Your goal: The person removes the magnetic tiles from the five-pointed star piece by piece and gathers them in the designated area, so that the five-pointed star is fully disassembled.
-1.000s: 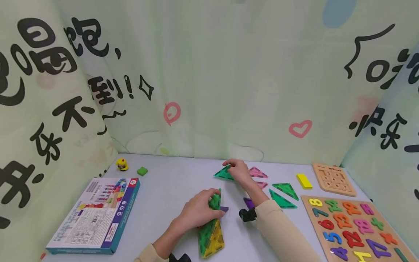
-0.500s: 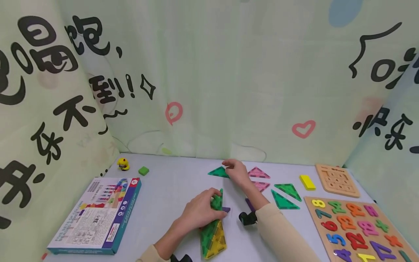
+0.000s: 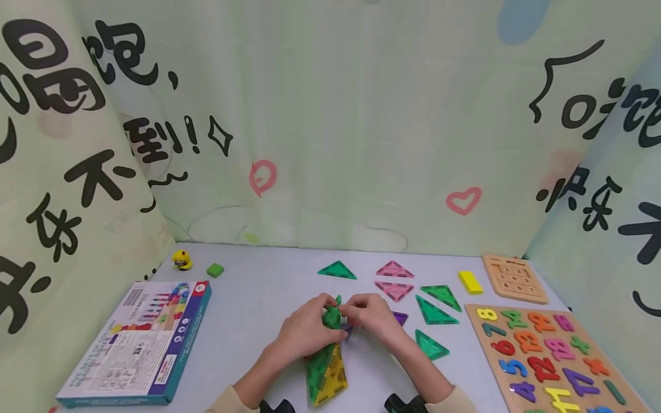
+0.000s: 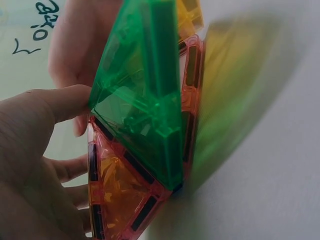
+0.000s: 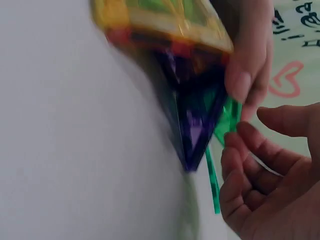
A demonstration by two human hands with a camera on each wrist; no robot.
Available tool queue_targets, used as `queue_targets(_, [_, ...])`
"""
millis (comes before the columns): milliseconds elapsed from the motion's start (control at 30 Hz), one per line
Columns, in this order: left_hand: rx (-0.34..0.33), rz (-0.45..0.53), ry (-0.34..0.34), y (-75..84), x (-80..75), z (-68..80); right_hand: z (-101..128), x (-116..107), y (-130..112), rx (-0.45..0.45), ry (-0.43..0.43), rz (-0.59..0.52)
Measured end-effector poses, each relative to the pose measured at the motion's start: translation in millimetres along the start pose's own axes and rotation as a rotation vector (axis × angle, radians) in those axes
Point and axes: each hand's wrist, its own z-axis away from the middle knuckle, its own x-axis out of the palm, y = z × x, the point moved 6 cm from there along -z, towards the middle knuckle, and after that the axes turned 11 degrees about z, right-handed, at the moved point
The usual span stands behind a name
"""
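The left hand (image 3: 306,328) is gripping the tile model (image 3: 327,376) between thumb and fingers; the right hand (image 3: 373,315), fingers bent, is working just beside them, any grip unclear. Joining is seemingly underway, calling next for steady alignment.

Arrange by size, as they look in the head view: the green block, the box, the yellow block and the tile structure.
Box
Tile structure, partly hidden by the left hand
Yellow block
Green block

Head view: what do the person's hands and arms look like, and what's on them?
The left hand and right hand are ungloved. The left sleeve and right sleeve are beige, ending short of the wrists. A small black device shows near each cuff.
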Motion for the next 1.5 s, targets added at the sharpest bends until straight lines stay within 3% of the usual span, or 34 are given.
queue_targets(233, [0.046,-0.015,0.012,1.8,-0.3,-0.3,8.3,14.8,-2.3,0.045,-0.039,-0.015])
queue_targets(367, [0.047,-0.036,0.019,2.4,0.2,1.1,8.7,19.5,-0.9,0.043,-0.075,-0.101])
queue_targets(800, [0.049,-0.035,0.006,-1.5,0.1,-0.8,1.1,15.9,10.6,0.096,-0.08,-0.228])
queue_targets(1100, [0.054,-0.025,-0.003,-0.3,-0.7,-0.3,-5.2,-7.0,18.1,0.041,0.045,-0.164])
queue_targets(1333, [0.012,-0.018,-0.042,-5.0,-1.6,0.0,-30.2,-7.5,19.8,0.044,0.131,-0.035])
queue_targets(1500, [-0.023,-0.071,-0.057,-6.8,-3.0,-0.2,-50.3,-7.5,16.9,0.019,0.18,0.072])
